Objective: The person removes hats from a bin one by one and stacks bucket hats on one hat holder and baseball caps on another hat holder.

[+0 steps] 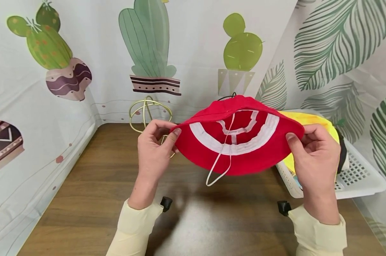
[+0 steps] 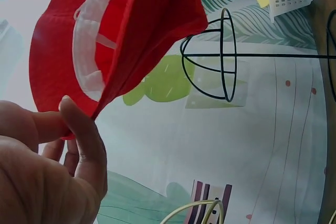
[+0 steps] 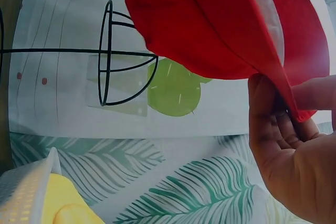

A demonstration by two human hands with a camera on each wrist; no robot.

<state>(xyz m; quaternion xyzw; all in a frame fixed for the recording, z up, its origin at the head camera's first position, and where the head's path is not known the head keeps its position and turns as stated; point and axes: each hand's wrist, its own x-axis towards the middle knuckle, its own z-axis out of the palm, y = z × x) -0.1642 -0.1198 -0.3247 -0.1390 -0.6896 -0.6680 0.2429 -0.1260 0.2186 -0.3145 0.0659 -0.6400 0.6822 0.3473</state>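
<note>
So there's a red bucket hat (image 1: 245, 137) held up over the table (image 1: 84, 185), left hand (image 1: 154, 149) pinching one end of the brim and right hand (image 1: 317, 160) pinching the other. Probably gripped at opposite ends so the brim stays stretched and level, with the opening facing the wearer of the head cam. Behind it there's a black wire stand (image 2: 223, 55); can't tell if they touch. The hat's plain bright red outside, with a wide white inner band (image 1: 250, 145), white seam tape, and a thin white chin strap (image 1: 207, 183) dangling below the brim.
</note>
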